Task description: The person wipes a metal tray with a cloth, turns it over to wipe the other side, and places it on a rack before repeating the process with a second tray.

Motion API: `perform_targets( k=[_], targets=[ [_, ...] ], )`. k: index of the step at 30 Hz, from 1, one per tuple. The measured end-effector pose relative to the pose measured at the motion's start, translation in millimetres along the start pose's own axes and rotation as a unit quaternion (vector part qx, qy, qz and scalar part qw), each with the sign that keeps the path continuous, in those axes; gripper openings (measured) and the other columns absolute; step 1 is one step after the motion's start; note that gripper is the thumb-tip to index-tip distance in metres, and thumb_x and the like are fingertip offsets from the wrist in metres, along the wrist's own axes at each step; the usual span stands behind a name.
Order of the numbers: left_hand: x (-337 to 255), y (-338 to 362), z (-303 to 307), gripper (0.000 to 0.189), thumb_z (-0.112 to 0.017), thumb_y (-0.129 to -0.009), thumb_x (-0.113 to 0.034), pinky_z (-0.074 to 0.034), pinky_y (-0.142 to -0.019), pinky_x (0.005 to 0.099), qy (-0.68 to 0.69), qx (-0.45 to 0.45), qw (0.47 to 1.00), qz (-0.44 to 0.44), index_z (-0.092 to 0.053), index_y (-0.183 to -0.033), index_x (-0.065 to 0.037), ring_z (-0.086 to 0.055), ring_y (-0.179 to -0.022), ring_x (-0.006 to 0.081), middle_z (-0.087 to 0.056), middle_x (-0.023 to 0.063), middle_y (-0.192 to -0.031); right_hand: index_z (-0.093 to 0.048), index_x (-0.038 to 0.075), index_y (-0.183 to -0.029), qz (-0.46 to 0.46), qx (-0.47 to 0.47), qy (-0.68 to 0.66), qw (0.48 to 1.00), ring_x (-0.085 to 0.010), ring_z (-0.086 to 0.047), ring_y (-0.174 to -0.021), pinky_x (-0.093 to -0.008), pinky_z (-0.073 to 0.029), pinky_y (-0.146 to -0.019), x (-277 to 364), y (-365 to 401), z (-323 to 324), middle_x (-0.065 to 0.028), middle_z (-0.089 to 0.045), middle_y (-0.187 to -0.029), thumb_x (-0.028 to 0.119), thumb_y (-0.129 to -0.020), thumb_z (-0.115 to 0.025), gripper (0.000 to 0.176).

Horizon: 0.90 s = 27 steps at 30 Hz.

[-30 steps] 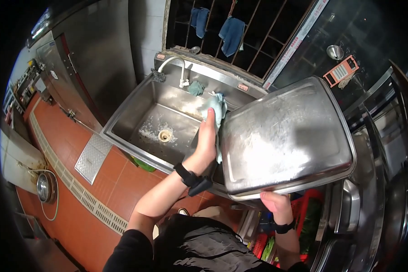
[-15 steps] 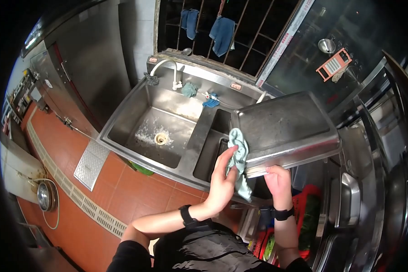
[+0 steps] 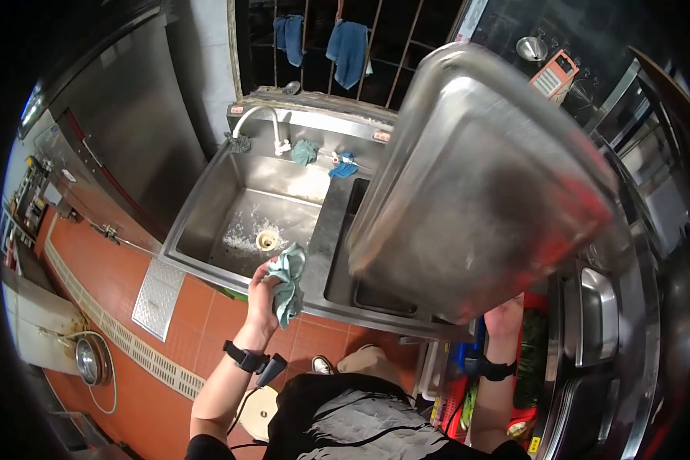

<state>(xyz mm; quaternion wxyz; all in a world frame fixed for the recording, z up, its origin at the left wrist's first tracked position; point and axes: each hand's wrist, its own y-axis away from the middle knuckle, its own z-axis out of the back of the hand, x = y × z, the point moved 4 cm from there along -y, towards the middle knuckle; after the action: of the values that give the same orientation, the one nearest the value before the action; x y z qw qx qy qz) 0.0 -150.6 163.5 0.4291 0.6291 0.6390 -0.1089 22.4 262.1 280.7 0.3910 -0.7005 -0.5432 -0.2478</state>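
Observation:
My left hand (image 3: 263,294) is closed on a crumpled pale green cloth (image 3: 287,285), held over the front rim of the double sink (image 3: 199,264). My right hand (image 3: 504,316) grips the lower edge of a large metal tray (image 3: 475,184), its fingers partly hidden behind it. The tray is tilted up, with its broad face toward me and a red reflection on its right side. It is slightly blurred and covers much of the right basin. White bits lie around the drain (image 3: 267,240) in the left basin.
A curved faucet (image 3: 264,111), a green cloth (image 3: 304,152) and a blue cloth (image 3: 343,165) are at the sink's back. Blue towels (image 3: 348,54) hang on window bars. To the right stand shelves with metal pans (image 3: 596,314) and a red crate (image 3: 454,402) holding greens.
My left hand has moved left, away from the tray, taking the cloth with it. The tray has swung up from a flatter position to a steep tilt in my right hand.

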Motion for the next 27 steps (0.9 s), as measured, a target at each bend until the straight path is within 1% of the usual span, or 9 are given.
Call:
perform_targets(
  k=[1,3,6,8,12,14,16,23,27],
  targets=[
    [0,1,2,0.031,-0.040,-0.082,0.006,-0.052,-0.069,0.0322,0.008,0.002,1.000,0.003,-0.051,-0.109,-0.006,-0.060,-0.082,0.0208,-0.060,0.0108,-0.097,-0.057,0.004,-0.105,-0.005,0.001,0.000,1.000,-0.0186,-0.059,-0.093,-0.0324,-0.046,-0.084,-7,0,7,-0.0065,-0.062,-0.102,0.002,-0.083,-0.059,0.023],
    [-1,7,4,0.030,-0.040,-0.082,0.006,-0.052,-0.066,0.0318,0.006,0.006,1.000,-0.001,-0.051,-0.107,-0.005,-0.060,-0.080,0.0200,-0.060,0.0105,-0.096,-0.057,0.004,-0.105,-0.036,-0.065,0.245,0.967,-0.0162,-0.060,-0.091,-0.0308,-0.047,-0.083,-22,5,23,-0.0071,-0.062,-0.102,0.015,-0.092,-0.051,0.018],
    [-7,18,-7,0.029,-0.045,-0.083,-0.001,-0.049,-0.065,0.0287,0.019,-0.021,0.997,-0.070,-0.052,-0.109,-0.010,-0.056,-0.079,0.0155,-0.059,0.0055,-0.095,-0.056,0.002,-0.108,-0.149,-0.140,0.053,0.977,-0.0153,-0.059,-0.092,-0.0284,-0.046,-0.084,-61,16,25,-0.0066,-0.062,-0.102,0.023,-0.095,-0.046,0.026],
    [-15,30,-14,0.031,-0.047,-0.085,-0.008,-0.043,-0.076,0.0265,-0.020,-0.019,0.988,-0.154,-0.049,-0.116,-0.011,-0.050,-0.089,0.0123,-0.054,0.0033,-0.103,-0.055,0.001,-0.110,-0.173,-0.140,0.056,0.973,-0.0164,-0.059,-0.093,-0.0294,-0.045,-0.085,-69,17,18,-0.0065,-0.061,-0.104,0.023,-0.096,-0.045,0.027],
    [-20,66,-42,0.029,-0.043,-0.085,-0.010,-0.036,-0.090,0.0302,-0.214,0.040,0.897,-0.383,-0.049,-0.113,-0.004,-0.046,-0.102,0.0176,-0.049,0.0073,-0.113,-0.054,0.002,-0.112,-0.184,-0.167,0.066,0.966,-0.0169,-0.059,-0.095,-0.0311,-0.046,-0.084,-80,14,12,-0.0058,-0.061,-0.107,0.025,-0.096,-0.044,0.030],
    [-8,75,-51,0.031,-0.042,-0.083,-0.005,-0.035,-0.092,0.0311,-0.384,0.062,0.784,-0.485,-0.048,-0.112,-0.002,-0.044,-0.105,0.0213,-0.047,0.0108,-0.112,-0.054,0.003,-0.114,-0.196,-0.139,0.042,0.970,-0.0185,-0.060,-0.096,-0.0325,-0.048,-0.083,-83,13,2,-0.0072,-0.062,-0.107,0.022,-0.096,-0.041,0.028],
    [10,76,-52,0.029,-0.042,-0.080,0.001,-0.037,-0.091,0.0345,-0.385,0.064,0.808,-0.442,-0.051,-0.108,0.001,-0.046,-0.103,0.0285,-0.047,0.0150,-0.111,-0.053,0.003,-0.115,-0.194,-0.127,0.023,0.973,-0.0187,-0.058,-0.099,-0.0324,-0.046,-0.086,-89,15,8,-0.0076,-0.061,-0.109,0.021,-0.097,-0.039,0.029],
    [-20,31,-79,0.029,-0.042,-0.084,-0.001,-0.037,-0.086,0.0322,-0.277,0.002,0.869,-0.410,-0.047,-0.112,0.003,-0.046,-0.096,0.0272,-0.047,0.0162,-0.103,-0.058,0.002,-0.100,-0.175,-0.099,0.171,0.965,-0.0066,-0.052,-0.082,-0.0227,-0.040,-0.073,-93,40,-6,0.0008,-0.059,-0.091,0.024,-0.098,-0.041,0.028],
    [-59,4,-94,0.031,-0.043,-0.085,-0.004,-0.036,-0.088,0.0315,-0.265,0.038,0.886,-0.378,-0.046,-0.115,0.002,-0.046,-0.099,0.0253,-0.047,0.0139,-0.106,-0.057,0.000,-0.108,-0.178,-0.047,0.160,0.970,-0.0121,-0.056,-0.095,-0.0262,-0.041,-0.084,-102,51,8,-0.0047,-0.061,-0.104,0.022,-0.097,-0.042,0.028]
  ],
)
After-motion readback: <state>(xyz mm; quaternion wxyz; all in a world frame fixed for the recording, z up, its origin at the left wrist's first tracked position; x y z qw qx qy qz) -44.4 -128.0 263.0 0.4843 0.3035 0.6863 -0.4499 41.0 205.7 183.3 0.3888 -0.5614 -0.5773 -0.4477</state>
